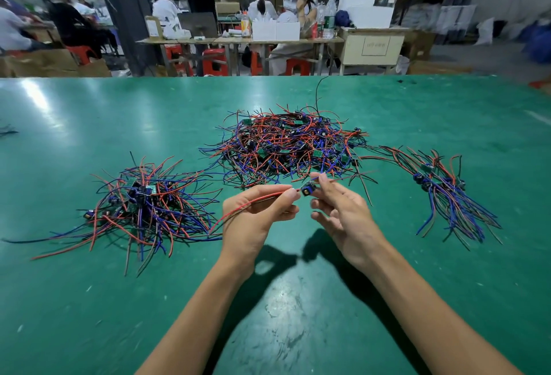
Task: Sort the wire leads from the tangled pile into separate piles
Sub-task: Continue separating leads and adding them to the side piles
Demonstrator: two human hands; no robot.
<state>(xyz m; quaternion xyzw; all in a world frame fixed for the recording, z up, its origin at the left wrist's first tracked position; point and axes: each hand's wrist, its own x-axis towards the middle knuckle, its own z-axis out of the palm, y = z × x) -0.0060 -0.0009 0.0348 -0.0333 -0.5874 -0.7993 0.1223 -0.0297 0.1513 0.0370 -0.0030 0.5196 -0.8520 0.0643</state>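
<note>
Head view looks down on a green worktop (89, 300) with both hands up in the middle, just in front of the big tangled pile (286, 143) of red, blue and black leads. The left hand (258, 210) pinches a red and black wire lead (253, 203) between thumb and fingertips, the loose end trailing off to its left. The right hand (340, 210) pinches the small black component (308, 189) at the other end of that lead, its other fingers spread loose. A messy sorted pile (143, 204) sits off to the left of the hands, and a neater bundle (444, 192) lies well out to the right.
</note>
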